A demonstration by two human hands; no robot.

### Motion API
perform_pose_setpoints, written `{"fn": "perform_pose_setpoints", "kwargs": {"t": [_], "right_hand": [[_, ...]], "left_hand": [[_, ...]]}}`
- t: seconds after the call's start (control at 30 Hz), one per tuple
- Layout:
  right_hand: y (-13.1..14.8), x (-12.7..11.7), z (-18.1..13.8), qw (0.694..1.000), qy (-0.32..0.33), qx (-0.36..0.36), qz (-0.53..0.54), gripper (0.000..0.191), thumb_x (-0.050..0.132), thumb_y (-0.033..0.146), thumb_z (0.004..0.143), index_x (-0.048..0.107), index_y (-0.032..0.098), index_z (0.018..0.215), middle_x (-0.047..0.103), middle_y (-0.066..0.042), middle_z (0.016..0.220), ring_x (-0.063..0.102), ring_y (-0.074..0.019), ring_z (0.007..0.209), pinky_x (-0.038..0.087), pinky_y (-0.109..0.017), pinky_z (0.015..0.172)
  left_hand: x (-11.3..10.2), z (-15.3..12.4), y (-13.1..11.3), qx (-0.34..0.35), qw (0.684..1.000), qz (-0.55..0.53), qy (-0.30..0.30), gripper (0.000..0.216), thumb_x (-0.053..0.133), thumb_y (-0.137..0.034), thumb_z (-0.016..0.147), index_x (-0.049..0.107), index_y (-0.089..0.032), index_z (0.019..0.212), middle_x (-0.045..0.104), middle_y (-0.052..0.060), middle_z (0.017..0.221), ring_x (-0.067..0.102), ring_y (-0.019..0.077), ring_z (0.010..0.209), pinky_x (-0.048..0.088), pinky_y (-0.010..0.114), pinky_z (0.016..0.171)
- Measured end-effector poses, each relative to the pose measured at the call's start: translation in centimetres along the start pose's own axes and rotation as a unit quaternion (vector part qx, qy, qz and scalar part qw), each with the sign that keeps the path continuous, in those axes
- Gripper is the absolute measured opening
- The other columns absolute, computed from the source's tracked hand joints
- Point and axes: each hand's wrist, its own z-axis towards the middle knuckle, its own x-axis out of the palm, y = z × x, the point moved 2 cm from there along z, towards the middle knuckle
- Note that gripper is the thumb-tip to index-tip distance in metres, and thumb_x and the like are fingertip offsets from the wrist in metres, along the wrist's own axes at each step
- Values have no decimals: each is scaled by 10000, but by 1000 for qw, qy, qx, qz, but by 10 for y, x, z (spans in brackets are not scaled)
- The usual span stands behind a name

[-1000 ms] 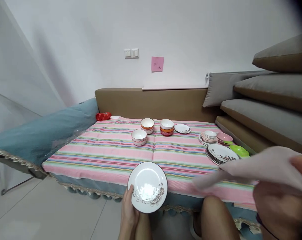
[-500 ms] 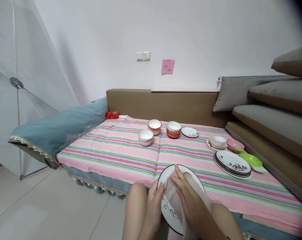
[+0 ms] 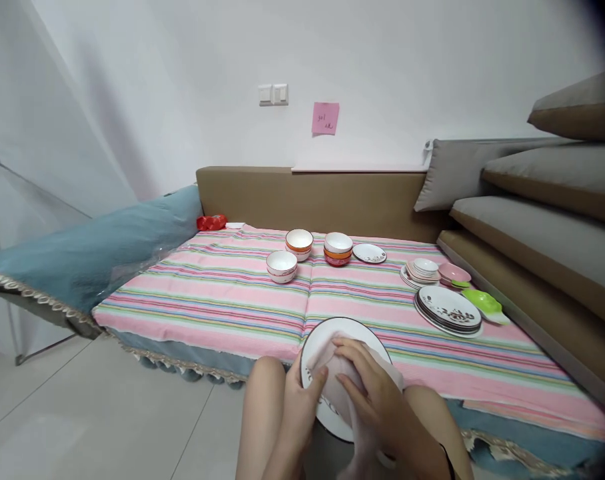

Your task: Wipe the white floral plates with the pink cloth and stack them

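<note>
A white plate with a dark rim [image 3: 352, 328] is held over my knees at the bottom centre. My left hand [image 3: 299, 403] grips its left edge, thumb on the face. My right hand [image 3: 375, 393] presses a pale pink cloth [image 3: 327, 357] flat against the plate, fingers curled over the cloth. The cloth covers most of the plate's face.
A pink striped cover [image 3: 222, 300] lies over the low bed. On it stand three groups of bowls [image 3: 282, 265], [image 3: 299, 243], [image 3: 338, 248], a small plate [image 3: 369, 253], a stack of saucers [image 3: 421, 272], a stack of patterned plates [image 3: 448, 309], a pink dish [image 3: 455, 274] and a green dish [image 3: 485, 303]. Cushions [image 3: 542, 220] are piled at the right.
A second ago my left hand held the plate alone while my right hand brought the cloth in from the right. The cloth then landed on the plate and now rubs across it.
</note>
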Motion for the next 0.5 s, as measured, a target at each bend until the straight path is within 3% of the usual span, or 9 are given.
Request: {"fn": "perform_pose_setpoints", "kwargs": {"t": [0.1, 0.2, 0.27, 0.33, 0.4, 0.5], "right_hand": [[-15, -7, -5, 999, -17, 30, -12, 374, 482, 255, 913, 498, 264, 1287, 484, -49, 1408, 437, -224, 1315, 406, -418, 1082], [-34, -16, -14, 986, -98, 134, -5, 404, 558, 369, 873, 525, 249, 1257, 448, -79, 1436, 415, -275, 1326, 420, -464, 1046], [-45, -20, -21, 969, -98, 224, 48, 417, 589, 455, 840, 562, 227, 1189, 591, -103, 1269, 584, -272, 1129, 519, -414, 890], [-51, -22, -27, 951, -32, 286, 110, 339, 569, 512, 840, 635, 208, 976, 696, -60, 909, 660, -213, 765, 534, -312, 643], [-54, -29, -30, 945, 17, 299, 130, 366, 556, 543, 835, 620, 200, 724, 630, -11, 640, 571, -162, 552, 447, -256, 504], [-59, -51, -28, 953, -34, 290, 87, 407, 571, 561, 810, 597, 196, 632, 575, 1, 575, 497, -143, 520, 369, -243, 480]], "left_hand": [[-6, 4, 0, -14, 1000, 7, -14, 560, 808, -345, 621, 671, -149, 1127, 713, 126, 993, 662, 300, 884, 528, 363, 756], [-7, 4, -12, -30, 999, -1, -18, 568, 810, -364, 615, 669, -146, 1120, 721, 109, 925, 667, 295, 816, 529, 352, 682], [-5, 3, -24, -25, 999, 12, -26, 576, 835, -343, 572, 684, -132, 1086, 723, 111, 893, 667, 300, 797, 528, 346, 658], [-2, 2, -36, -16, 998, 38, -38, 565, 849, -323, 537, 701, -121, 1043, 724, 116, 875, 666, 305, 797, 525, 337, 644], [-4, 3, -41, -17, 997, 53, -46, 550, 853, -307, 516, 711, -123, 1015, 726, 121, 884, 664, 313, 823, 525, 332, 648], [-16, 9, -35, -43, 997, 50, -34, 555, 846, -302, 525, 708, -140, 1038, 728, 125, 914, 668, 317, 838, 529, 346, 667]]}}
